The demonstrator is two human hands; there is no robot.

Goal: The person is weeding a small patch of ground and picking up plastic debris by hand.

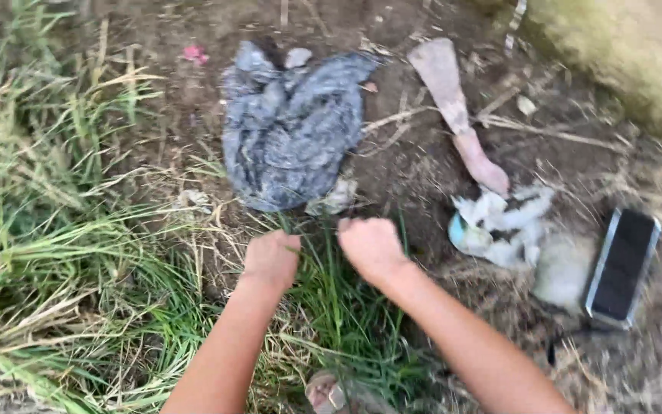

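My left hand [271,259] is closed in a fist around blades of a green grass tuft [331,307] growing between my arms. My right hand [371,247] is also closed, gripping the same tuft just to the right. Both fists sit close together above the clump, low over bare brown soil [415,176]. A crumpled dark grey cloth [289,126] lies on the ground just beyond my hands.
Tall green and dry grass [47,230] fills the left side. A pale pink rag strip [457,115] lies at upper right, crumpled white scraps [499,222] to the right, and a dark phone [624,266] lies flat farther right. A sandal toe [327,393] shows at the bottom.
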